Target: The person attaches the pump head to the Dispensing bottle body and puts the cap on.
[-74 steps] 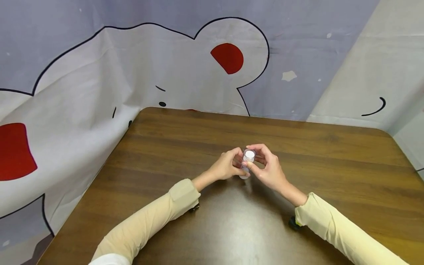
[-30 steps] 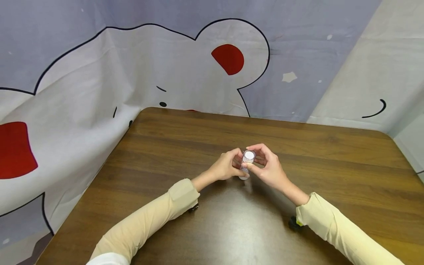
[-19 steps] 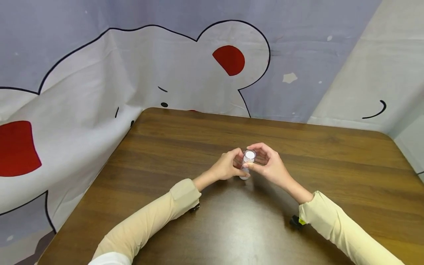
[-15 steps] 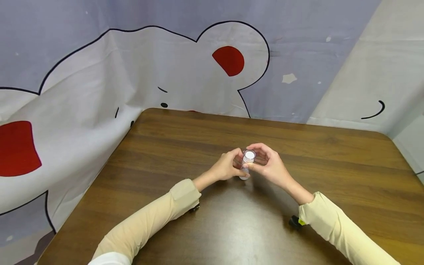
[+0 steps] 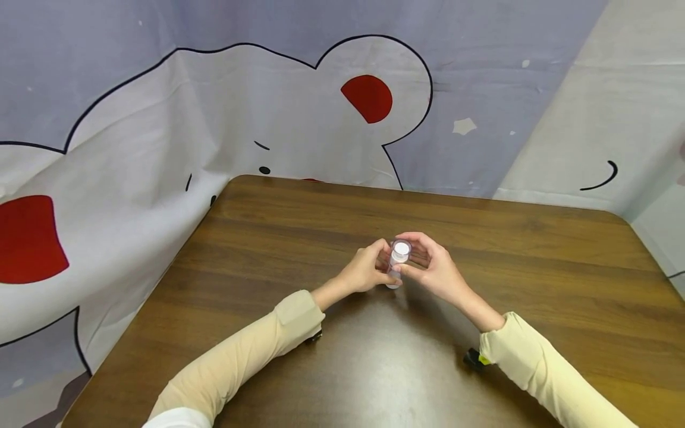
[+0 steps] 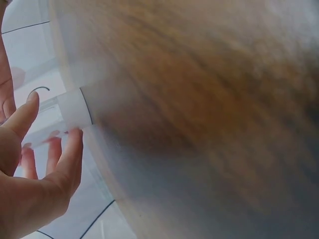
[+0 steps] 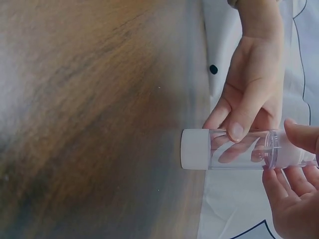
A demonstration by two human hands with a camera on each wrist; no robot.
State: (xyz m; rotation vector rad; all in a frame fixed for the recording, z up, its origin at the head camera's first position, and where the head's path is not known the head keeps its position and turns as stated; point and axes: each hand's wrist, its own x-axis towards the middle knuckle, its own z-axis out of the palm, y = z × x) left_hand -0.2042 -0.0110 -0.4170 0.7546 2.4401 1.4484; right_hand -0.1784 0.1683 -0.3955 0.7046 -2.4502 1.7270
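A small clear cosmetic bottle (image 5: 401,248) stands upright between my hands, its lower end seeming to rest on the wooden table (image 5: 299,226). The right wrist view shows its white base (image 7: 194,149), see-through body (image 7: 239,154) and a clear top with a white part inside. My left hand (image 5: 366,267) holds the body between thumb and fingers, low near the base. With thumb and fingertips my right hand (image 5: 437,270) grips the top end. In the left wrist view the top is largely hidden behind the left hand (image 6: 40,194).
A white and grey-blue cloth printed with cartoon bears (image 5: 299,107) hangs behind the table and along its left side. Dark wrist devices show under both sleeves, the right one (image 5: 473,359) with a yellow-green patch.
Both hands keep their hold on the bottle at nearly the same spot. The right thumb and wrist have shifted slightly around the top; the head view has drifted a little.
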